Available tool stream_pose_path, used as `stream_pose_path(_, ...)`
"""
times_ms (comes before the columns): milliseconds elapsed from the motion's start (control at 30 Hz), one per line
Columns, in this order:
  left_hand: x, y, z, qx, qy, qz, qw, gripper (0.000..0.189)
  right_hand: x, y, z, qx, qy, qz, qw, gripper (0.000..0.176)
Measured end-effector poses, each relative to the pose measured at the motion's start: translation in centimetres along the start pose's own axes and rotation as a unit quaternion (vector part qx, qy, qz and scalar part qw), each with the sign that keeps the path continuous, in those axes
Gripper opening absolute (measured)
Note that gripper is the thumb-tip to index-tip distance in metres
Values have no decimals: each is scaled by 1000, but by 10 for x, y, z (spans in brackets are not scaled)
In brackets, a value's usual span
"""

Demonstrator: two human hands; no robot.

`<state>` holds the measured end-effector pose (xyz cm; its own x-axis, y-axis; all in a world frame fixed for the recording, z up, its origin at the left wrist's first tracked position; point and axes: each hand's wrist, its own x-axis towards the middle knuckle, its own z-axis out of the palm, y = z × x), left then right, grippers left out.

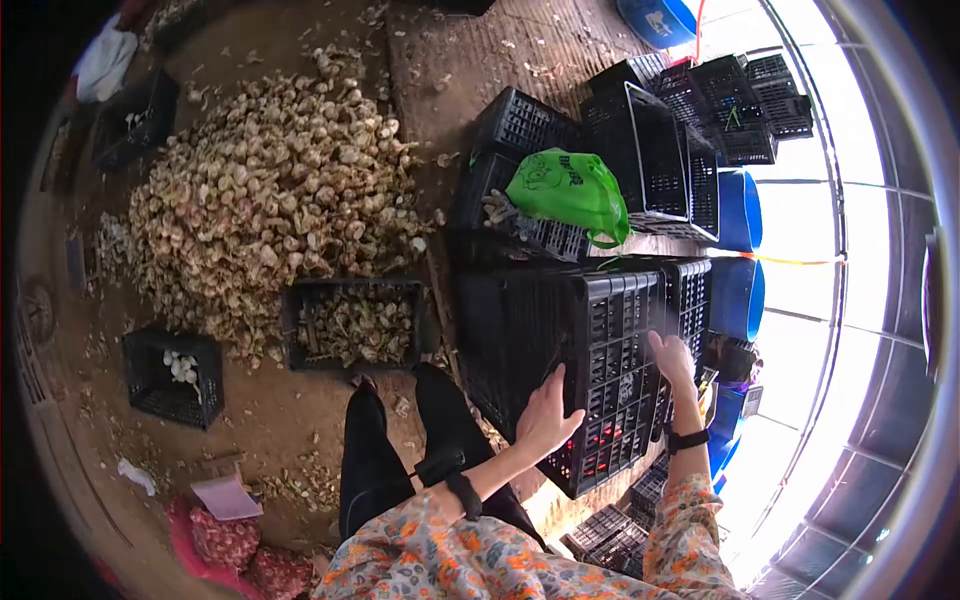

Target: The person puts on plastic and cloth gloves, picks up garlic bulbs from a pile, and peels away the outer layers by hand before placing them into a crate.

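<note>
A large black plastic crate (520,335) with slatted sides stands in front of me, and a second black crate (690,300) is close against its right side. My left hand (546,418) is at the near left part of the large crate, fingers stretched out and thumb apart, gripping nothing. Farther right, my right hand (674,360) is by the slatted faces where the two crates meet, its fingers loosely extended and slightly blurred. Something red shows through the lower slats of the large crate. Beyond it, a green bag (572,188) and grey gloves (508,215) lie on another crate.
To the left, a big heap of garlic bulbs (270,200) covers the floor. A black crate of garlic (355,325) stands by my feet, and another crate (172,378) holds some white bulbs. Stacked crates (650,150) and blue barrels (738,298) line the right.
</note>
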<state>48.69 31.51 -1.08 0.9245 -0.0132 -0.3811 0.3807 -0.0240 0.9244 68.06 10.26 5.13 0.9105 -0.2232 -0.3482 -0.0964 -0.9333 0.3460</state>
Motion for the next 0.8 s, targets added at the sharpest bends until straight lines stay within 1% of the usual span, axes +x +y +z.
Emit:
stream_pose_path(33, 4, -1, -4, 2, -4, 1, 1000, 82, 8, -2, -10, -28, -19, -2, 999, 57)
stream_pose_path(67, 7, 0, -9, -1, -22, -21, 1000, 81, 12, -6, -20, -34, 13, -31, 999, 51)
stream_pose_path(100, 11, 0, -13, -3, -42, -44, 998, 80, 16, -18, -34, 12, 55, -29, 998, 47)
stream_pose_path(133, 16, -1, -16, 1, -48, -46, 998, 80, 25, -32, -48, 59, 96, -25, 993, 44)
stream_pose_path(200, 29, -4, -20, -30, -52, -47, 997, 77, 60, -47, -64, 55, 33, -40, 997, 40)
stream_pose_path(267, 48, -12, -14, -48, -48, -48, 997, 76, 98, -62, -69, 99, 42, -86, 990, 38)
stream_pose_path(333, 65, -9, -21, -89, 3, -77, 993, 74, 144, -71, -65, 140, 56, -129, 980, 35)
stream_pose_path(367, 74, 1, -30, -119, 22, -106, 987, 70, 163, -78, -66, 137, 77, -149, 976, 33)
stream_pose_path(400, 86, -3, -31, -123, 80, -94, 985, 66, 179, -87, -65, 135, 97, -170, 971, 31)
stream_pose_path(467, 111, 2, -41, -107, 123, -70, 984, 61, 196, -105, -73, 106, 32, -194, 975, 27)
stream_pose_path(533, 138, 11, -52, -81, 151, -35, 984, 53, 246, -104, -47, 79, -28, -235, 968, 23)
stream_pose_path(600, 162, 22, -59, -84, 170, -2, 982, 48, 295, -100, -8, 72, -82, -280, 954, 28)
stream_pose_path(667, 182, 29, -63, -130, 158, 22, 979, 39, 311, -111, 6, 8, -102, -343, 934, 30)
stream_pose_path(700, 189, 36, -68, -116, 137, 35, 983, 35, 324, -117, 19, 13, -98, -343, 934, 30)
stream_pose_path(733, 194, 41, -71, -101, 119, 48, 987, 32, 334, -124, 33, -6, -114, -325, 939, 32)
stream_pose_path(767, 198, 45, -71, -97, 121, 50, 987, 32, 344, -129, 45, -26, -131, -309, 942, 33)
stream_pose_path(800, 201, 47, -71, -107, 114, 40, 987, 29, 350, -133, 53, -22, -129, -313, 941, 33)
